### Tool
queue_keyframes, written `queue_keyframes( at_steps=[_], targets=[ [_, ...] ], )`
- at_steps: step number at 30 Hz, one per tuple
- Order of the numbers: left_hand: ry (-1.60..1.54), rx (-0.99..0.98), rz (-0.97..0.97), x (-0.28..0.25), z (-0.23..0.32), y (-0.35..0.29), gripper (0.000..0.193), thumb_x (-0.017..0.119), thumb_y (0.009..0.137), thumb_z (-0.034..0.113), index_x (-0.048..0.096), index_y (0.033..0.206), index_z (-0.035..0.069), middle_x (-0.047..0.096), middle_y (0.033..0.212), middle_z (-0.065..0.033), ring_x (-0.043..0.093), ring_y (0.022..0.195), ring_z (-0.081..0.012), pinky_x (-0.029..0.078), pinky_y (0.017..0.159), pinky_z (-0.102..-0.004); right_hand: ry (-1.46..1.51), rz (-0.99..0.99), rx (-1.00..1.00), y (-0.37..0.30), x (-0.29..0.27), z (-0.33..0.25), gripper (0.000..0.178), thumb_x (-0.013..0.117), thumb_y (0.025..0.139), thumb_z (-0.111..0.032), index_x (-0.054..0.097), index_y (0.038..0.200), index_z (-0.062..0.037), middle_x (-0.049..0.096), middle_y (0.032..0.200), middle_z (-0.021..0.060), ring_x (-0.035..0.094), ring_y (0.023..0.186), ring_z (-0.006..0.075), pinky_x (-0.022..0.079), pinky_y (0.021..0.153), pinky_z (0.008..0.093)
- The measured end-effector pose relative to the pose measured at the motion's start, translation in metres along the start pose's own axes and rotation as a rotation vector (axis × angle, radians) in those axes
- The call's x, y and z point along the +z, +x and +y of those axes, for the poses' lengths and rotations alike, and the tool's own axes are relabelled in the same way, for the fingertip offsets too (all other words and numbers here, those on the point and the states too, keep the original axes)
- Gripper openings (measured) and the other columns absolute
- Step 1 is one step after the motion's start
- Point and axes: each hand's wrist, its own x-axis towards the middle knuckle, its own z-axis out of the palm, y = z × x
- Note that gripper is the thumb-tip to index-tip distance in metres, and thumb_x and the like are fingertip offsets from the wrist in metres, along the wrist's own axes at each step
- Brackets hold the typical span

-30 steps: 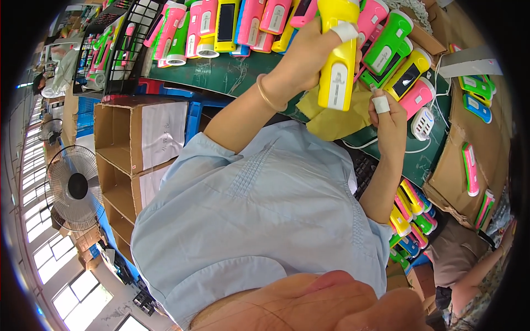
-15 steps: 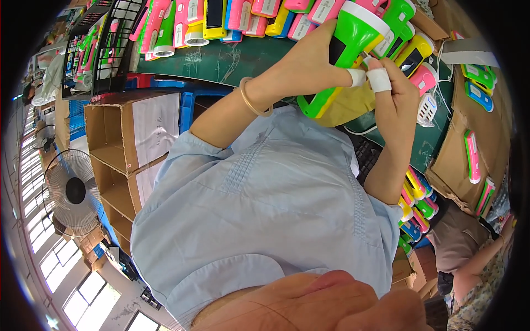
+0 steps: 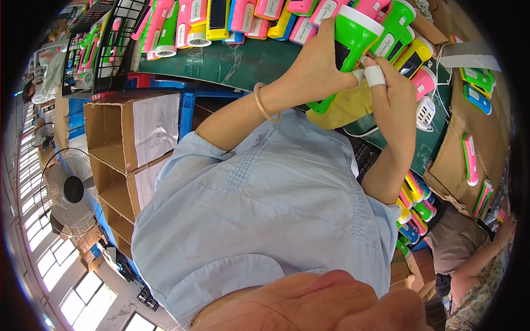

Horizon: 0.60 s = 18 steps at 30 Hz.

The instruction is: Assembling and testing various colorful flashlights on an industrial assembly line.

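Note:
A green flashlight [image 3: 355, 32] with a white head rim and a dark panel is gripped by my left hand [image 3: 314, 63], its wide head pointing away from me. The thumb of this hand lies along the near side and wears a white wrap. My right hand [image 3: 393, 91] is closed in a pinch against the flashlight's right side, with white tape round a finger. Whatever sits between those fingertips is too small to make out. Beneath the flashlight's tail lies a yellow cloth [image 3: 345, 107] on the green tabletop [image 3: 210, 67].
Rows of coloured flashlights [image 3: 243, 16] line the far side. A white power strip [image 3: 425, 113] with cables is at right, beside a cardboard sheet [image 3: 450, 160] bearing more flashlights. Cardboard compartments [image 3: 113, 132] and a fan [image 3: 73, 189] stand left. Another person's arm [image 3: 475, 267] shows lower right.
The flashlight has turned in my left hand, so its yellow edge shows less and its tail has shifted right. My right fingertips have moved slightly and still meet its side.

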Motion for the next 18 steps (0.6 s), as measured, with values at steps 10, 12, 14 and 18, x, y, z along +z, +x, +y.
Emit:
queue_keyframes(
  at_steps=[10, 12, 14, 18],
  targets=[
    [-0.543, -0.168, 0.141, -0.032, 0.000, 0.022, 0.031, 0.056, 0.087, 0.013, 0.046, 0.114, 0.003, 0.052, 0.086, -0.0044, 0.052, 0.073, -0.0131, 0.047, 0.067, -0.0247, 0.345, 0.295, 0.085, -0.025, -0.004, 0.016, 0.021, 0.046, 0.090, -0.005, 0.062, 0.102, -0.0020, 0.061, 0.087, 0.0043, 0.049, 0.071, 0.0042, 0.039, 0.061, 0.0181],
    [-0.754, -0.214, 0.128, -0.028, -0.003, 0.018, 0.029, 0.053, 0.090, 0.025, 0.049, 0.111, 0.005, 0.054, 0.079, -0.0010, 0.053, 0.065, -0.0112, 0.044, 0.056, -0.0238, 0.261, 0.330, 0.050, -0.019, 0.007, 0.012, 0.036, 0.040, 0.084, 0.001, 0.059, 0.114, -0.0057, 0.055, 0.077, -0.0023, 0.038, 0.058, 0.0025, 0.028, 0.050, 0.0158],
    [-0.912, -0.301, -0.017, -0.025, 0.001, 0.013, 0.042, 0.064, 0.079, 0.016, 0.045, 0.113, 0.001, 0.054, 0.094, -0.0092, 0.057, 0.081, -0.0163, 0.048, 0.071, -0.0299, 0.349, 0.170, 0.069, -0.020, 0.012, 0.023, 0.037, 0.041, 0.084, 0.002, 0.058, 0.115, -0.0072, 0.063, 0.094, 0.0053, 0.054, 0.072, 0.0055, 0.042, 0.062, 0.0183],
    [-0.852, -0.132, -0.035, -0.012, 0.006, 0.015, 0.038, 0.061, 0.084, 0.018, 0.046, 0.115, 0.003, 0.054, 0.097, -0.0061, 0.054, 0.086, -0.0130, 0.047, 0.073, -0.0283, 0.942, -0.165, 0.373, -0.009, 0.029, 0.011, 0.034, 0.050, 0.090, -0.018, 0.052, 0.118, 0.0012, 0.062, 0.095, 0.0059, 0.058, 0.087, 0.0114, 0.045, 0.078, 0.0239]
  ],
)
